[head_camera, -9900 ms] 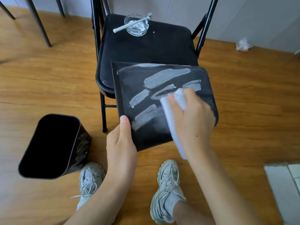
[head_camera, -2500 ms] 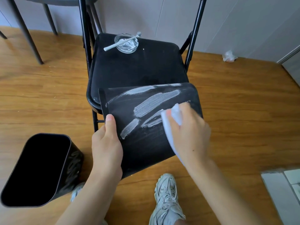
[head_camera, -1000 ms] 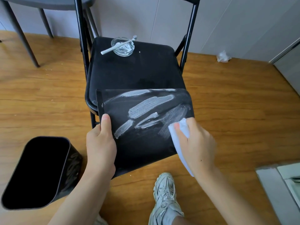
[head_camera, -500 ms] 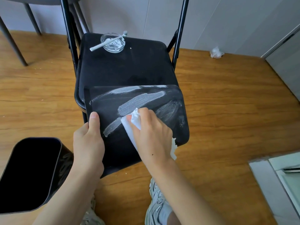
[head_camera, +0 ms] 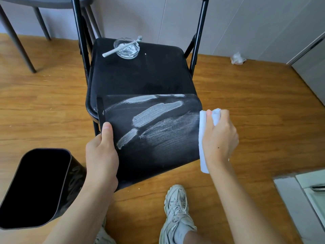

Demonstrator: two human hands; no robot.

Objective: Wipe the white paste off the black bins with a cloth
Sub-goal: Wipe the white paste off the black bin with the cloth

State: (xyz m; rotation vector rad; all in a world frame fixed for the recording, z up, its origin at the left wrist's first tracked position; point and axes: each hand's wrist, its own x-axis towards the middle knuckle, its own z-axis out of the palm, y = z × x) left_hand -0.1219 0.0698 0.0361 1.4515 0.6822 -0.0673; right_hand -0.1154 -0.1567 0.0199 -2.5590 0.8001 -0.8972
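Note:
A black bin (head_camera: 158, 152) lies on its side, its far end resting on the front of a black chair seat (head_camera: 140, 74). White paste streaks and a thin smear cover its upper face. My left hand (head_camera: 102, 155) grips the bin's left edge, thumb on top. My right hand (head_camera: 219, 136) holds a folded white cloth (head_camera: 202, 138) at the bin's right edge. A second black bin (head_camera: 40, 187) stands open on the floor at the lower left, with white marks on its side.
A glass dish (head_camera: 126, 49) with white paste and a toothbrush (head_camera: 121, 47) across it sits at the back of the seat. My shoes (head_camera: 177, 212) stand on the wooden floor below. A crumpled tissue (head_camera: 237, 59) lies by the wall. Table legs (head_camera: 17, 44) stand far left.
My right hand swept the cloth from the middle of the bin's face to its right edge, smearing the lower streaks thin. The left hand kept its grip.

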